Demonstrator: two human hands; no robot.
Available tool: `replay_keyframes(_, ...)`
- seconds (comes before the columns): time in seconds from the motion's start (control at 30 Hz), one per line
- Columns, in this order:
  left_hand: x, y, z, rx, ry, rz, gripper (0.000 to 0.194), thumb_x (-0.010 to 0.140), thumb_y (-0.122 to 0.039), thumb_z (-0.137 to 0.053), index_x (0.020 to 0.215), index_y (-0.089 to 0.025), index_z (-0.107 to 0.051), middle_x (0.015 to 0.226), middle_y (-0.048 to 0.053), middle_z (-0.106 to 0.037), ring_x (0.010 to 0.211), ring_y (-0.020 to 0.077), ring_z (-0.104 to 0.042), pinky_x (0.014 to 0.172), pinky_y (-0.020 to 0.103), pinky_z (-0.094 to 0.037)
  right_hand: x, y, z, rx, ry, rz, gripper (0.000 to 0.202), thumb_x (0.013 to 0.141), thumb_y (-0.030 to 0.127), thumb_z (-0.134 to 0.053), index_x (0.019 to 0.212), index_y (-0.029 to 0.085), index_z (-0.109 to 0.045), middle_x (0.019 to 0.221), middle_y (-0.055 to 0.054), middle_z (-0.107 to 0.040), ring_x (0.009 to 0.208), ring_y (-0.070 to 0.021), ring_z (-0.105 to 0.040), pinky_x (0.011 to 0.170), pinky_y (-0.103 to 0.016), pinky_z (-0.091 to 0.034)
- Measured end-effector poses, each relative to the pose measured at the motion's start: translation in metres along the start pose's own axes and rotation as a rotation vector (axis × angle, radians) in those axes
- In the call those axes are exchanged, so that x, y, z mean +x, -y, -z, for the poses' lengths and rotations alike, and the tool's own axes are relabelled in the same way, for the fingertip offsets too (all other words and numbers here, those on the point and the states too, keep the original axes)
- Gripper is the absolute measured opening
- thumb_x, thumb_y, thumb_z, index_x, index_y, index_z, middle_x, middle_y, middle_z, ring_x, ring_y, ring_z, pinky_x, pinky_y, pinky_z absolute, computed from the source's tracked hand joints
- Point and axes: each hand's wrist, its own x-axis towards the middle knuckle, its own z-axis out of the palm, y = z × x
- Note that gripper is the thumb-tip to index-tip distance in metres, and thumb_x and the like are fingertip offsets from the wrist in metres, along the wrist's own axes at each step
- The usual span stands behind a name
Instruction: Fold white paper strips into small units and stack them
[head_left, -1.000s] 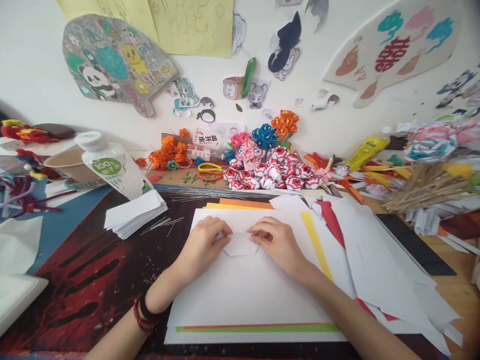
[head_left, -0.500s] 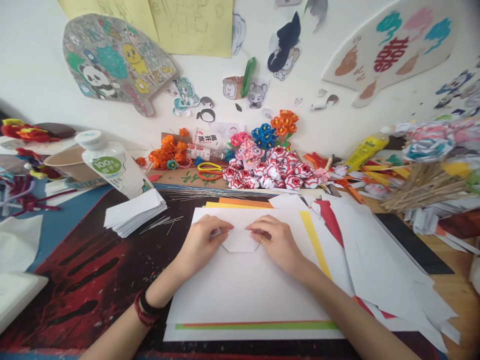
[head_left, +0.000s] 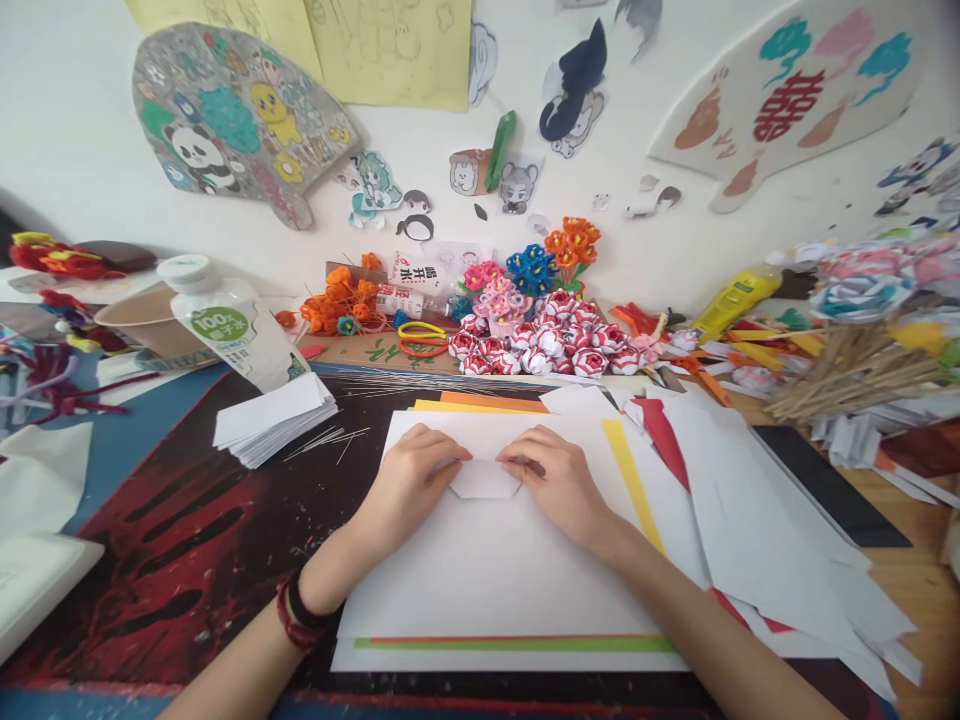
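Note:
Between my hands is a small piece of white paper (head_left: pixel 486 480), its two near corners slanted off by folds. My left hand (head_left: pixel 420 465) pinches its left side between thumb and fingers. On the opposite side, the fingers of my right hand (head_left: pixel 553 470) are closed on the paper too. Under it lies a stack of large white sheets (head_left: pixel 510 580), with green, red, yellow and orange edges poking out. Part of the small paper is hidden behind my fingers.
Left of the stack sit a pile of white paper strips (head_left: pixel 274 425) and a white bottle (head_left: pixel 236 330). Red-and-white paper flowers (head_left: pixel 555 340) line the back by the wall. Loose white sheets (head_left: pixel 765 510) and a dark strip (head_left: pixel 832 485) lie on the right.
The far part of the small paper now appears folded over toward me, leaving a shorter piece with a straight top edge between my fingers. Both hands stay in nearly the same place.

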Motion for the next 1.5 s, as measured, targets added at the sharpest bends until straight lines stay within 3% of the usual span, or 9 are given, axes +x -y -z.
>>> replay_keyframes(0.2, -0.002, 0.002, 0.0, 0.054, 0.007, -0.024, 0.015, 0.084, -0.011, -0.059, 0.086, -0.019, -0.072, 0.074, 0.003, -0.066, 0.077, 0.0182, -0.054, 0.068, 0.028, -0.044, -0.001, -0.003, 0.002, -0.05, 0.005, 0.072, 0.014, 0.086, 0.011, -0.059, 0.084, 0.021, -0.068, 0.08, -0.004, -0.065, 0.078, -0.0184, -0.059, 0.067, -0.03, -0.047)
replay_keyframes(0.47, -0.003, 0.001, -0.003, 0.092, -0.039, -0.174, 0.023, 0.089, -0.01, -0.052, 0.102, -0.018, -0.068, 0.091, 0.005, -0.068, 0.085, 0.0191, -0.053, 0.075, 0.031, -0.047, -0.004, -0.004, 0.004, -0.189, 0.016, 0.243, 0.019, 0.09, 0.01, -0.052, 0.098, 0.018, -0.067, 0.087, -0.006, -0.066, 0.081, -0.0194, -0.057, 0.071, -0.033, -0.046)
replay_keyframes(0.73, -0.006, -0.001, -0.006, 0.217, -0.058, -0.214, 0.02, 0.091, -0.013, -0.05, 0.092, -0.017, -0.07, 0.077, 0.005, -0.064, 0.078, 0.0187, -0.051, 0.068, 0.031, -0.046, -0.007, -0.007, 0.001, -0.325, -0.004, 0.329, 0.023, 0.091, 0.007, -0.049, 0.097, 0.016, -0.069, 0.08, -0.006, -0.064, 0.078, -0.0186, -0.053, 0.067, -0.031, -0.043)
replay_keyframes(1.13, -0.007, -0.007, 0.0, 0.434, 0.123, -0.317, 0.029, 0.095, -0.013, -0.043, 0.118, -0.012, -0.059, 0.087, 0.008, -0.061, 0.085, 0.0209, -0.048, 0.074, 0.034, -0.047, -0.005, 0.002, 0.008, -0.522, 0.068, 0.49, 0.026, 0.094, 0.007, -0.042, 0.104, 0.011, -0.066, 0.08, -0.007, -0.063, 0.075, -0.0176, -0.05, 0.065, -0.03, -0.039)
replay_keyframes(1.5, -0.007, -0.012, 0.005, 0.54, 0.209, -0.398, 0.024, 0.097, -0.018, -0.039, 0.107, -0.011, -0.06, 0.082, 0.006, -0.059, 0.079, 0.0195, -0.048, 0.069, 0.033, -0.043, -0.003, 0.005, 0.006, -0.664, 0.037, 0.624, 0.017, 0.092, 0.008, -0.049, 0.088, 0.01, -0.066, 0.069, -0.005, -0.06, 0.07, -0.0166, -0.05, 0.062, -0.031, -0.037)
